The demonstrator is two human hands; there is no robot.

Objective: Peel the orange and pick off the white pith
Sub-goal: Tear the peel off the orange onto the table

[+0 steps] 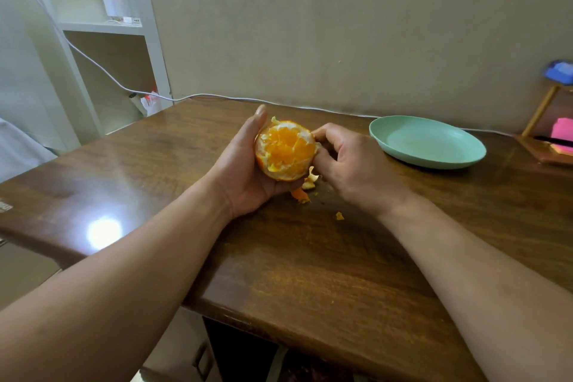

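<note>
**Half-peeled orange held over the table**

The orange [285,150] sits in the person's left hand [245,170], just above the wooden table [310,257] near its middle. The palm cups it from below and the left, with the fingers wrapped round the underside and the thumb up along the far side. Its top is stripped, showing bright flesh with pale pith round the rim, and skin still covers the lower part. The right hand [350,164] is curled against the fruit's right edge. Its fingertips are tucked behind the fruit, so I cannot tell whether they pinch peel or pith or only press there. Peel scraps [305,187] lie on the table beneath the hands, with one small crumb [339,216] nearer the person. A green plate [434,143] stands to the right, apart from the hands. A white cable [217,97] runs along the table's back edge.
</note>
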